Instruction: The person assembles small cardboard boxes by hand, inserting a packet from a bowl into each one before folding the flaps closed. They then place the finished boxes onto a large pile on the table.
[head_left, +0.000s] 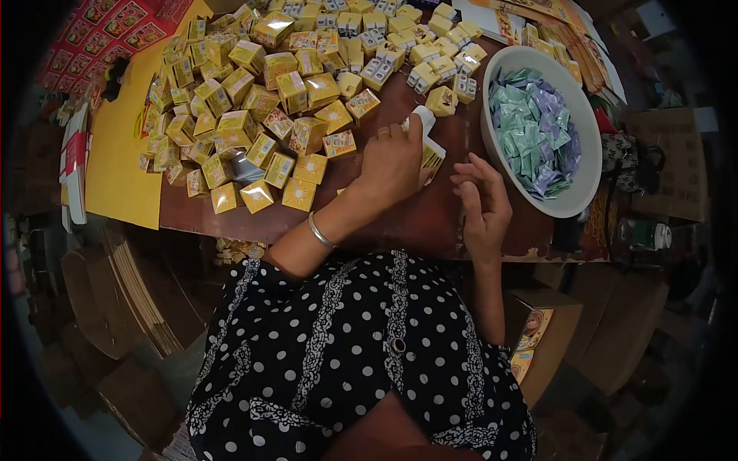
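My left hand (390, 163), with a ring and a silver bracelet, is closed on a small yellow carton (435, 157) above the table's middle. White card flaps (422, 118) stick out beyond its fingers; the hand covers much of the carton. Just right of it, my right hand (486, 206) is held with fingers loosely bent and apart, nothing in them. Close to that hand stands a whitish plastic bowl (593, 157) full of green and purple sachets (534, 138). A heap of closed yellow boxes (254, 100) spreads to the left of my left hand.
More yellow cartons with white open ends (384, 58) lie at the back. A yellow sheet (115, 177) and a red printed sheet (96, 38) are at the left. Flat printed card (588, 58) sits behind the bowl. Brown cardboard boxes (607, 326) stand below the table edge.
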Available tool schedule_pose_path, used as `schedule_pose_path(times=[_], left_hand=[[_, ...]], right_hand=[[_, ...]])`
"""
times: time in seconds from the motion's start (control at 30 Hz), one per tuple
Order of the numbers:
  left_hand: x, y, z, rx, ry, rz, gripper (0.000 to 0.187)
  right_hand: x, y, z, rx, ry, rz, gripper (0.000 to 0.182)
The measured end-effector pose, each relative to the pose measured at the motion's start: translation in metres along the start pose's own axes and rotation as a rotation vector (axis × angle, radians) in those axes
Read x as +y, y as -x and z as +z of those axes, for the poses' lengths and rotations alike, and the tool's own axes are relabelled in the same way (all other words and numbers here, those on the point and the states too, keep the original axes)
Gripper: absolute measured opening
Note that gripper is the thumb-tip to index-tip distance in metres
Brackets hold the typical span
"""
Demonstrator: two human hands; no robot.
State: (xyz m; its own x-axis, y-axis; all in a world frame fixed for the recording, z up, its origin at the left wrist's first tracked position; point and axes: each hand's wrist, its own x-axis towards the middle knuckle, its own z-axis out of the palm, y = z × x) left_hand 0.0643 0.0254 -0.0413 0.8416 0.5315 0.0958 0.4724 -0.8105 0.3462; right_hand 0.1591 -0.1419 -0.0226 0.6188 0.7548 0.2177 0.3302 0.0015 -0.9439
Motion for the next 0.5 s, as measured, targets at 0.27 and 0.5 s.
schedule_pose_path(times=[0.27,0.5], left_hand=[[-0.004,0.02,-0.035,0.35,0.39,0.206,0.088],[0.018,0.044,-0.046,0.06,1.184,0.11,0.075]], right_hand=[[-0.002,-0.005,0.005,0.063,0.039,-0.123,0.048],[-0.006,-0.003,0.02,-0.015,-0.038,-0.218,0.06]])
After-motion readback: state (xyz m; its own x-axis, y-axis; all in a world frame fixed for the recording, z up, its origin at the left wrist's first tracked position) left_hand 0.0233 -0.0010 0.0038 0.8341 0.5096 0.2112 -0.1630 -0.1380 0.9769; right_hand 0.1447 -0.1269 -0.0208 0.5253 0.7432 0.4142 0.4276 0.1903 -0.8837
